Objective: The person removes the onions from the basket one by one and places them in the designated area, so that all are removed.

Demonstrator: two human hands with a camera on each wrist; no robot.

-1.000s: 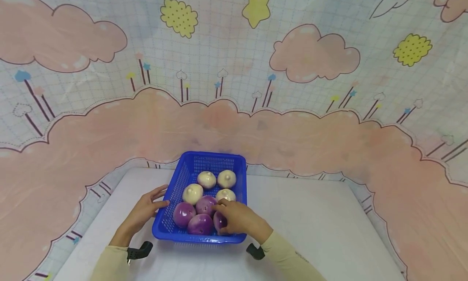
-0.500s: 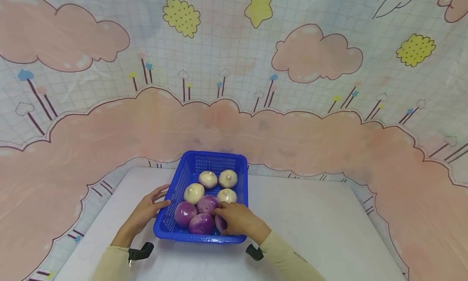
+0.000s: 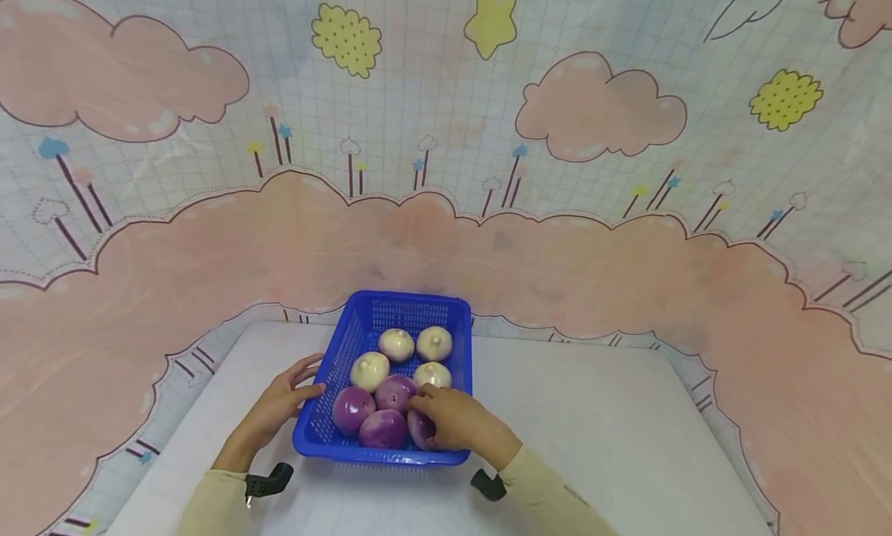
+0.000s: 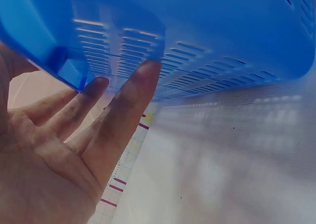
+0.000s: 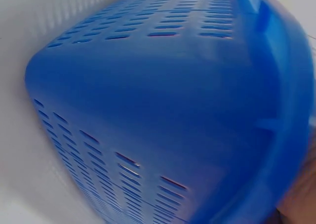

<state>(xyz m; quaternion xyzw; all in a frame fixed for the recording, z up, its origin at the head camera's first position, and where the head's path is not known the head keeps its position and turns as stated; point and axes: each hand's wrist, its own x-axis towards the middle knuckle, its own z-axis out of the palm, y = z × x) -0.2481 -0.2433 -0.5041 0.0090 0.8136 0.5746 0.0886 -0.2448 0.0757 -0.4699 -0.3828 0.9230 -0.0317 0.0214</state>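
Note:
A blue plastic basket with slotted walls stands on the white table. In its front part sit shiny purple onions; behind them are several cream-white ones with small nubs on top. My right hand reaches over the right wall and grips the purple onion in the front right corner, partly hiding it. On the left, my left hand rests against the basket, its thumb at the rim. The left wrist view shows its fingers extended under the rim, against the slotted outer wall.
The white table extends to both sides of the basket. A patterned cloth with clouds and stars hangs behind and around it. In the right wrist view the basket's outer wall fills most of the picture.
The onion under my right hand has turned slightly, showing a paler side than a second ago. My left hand and the basket stay in place; the head view shifts a little.

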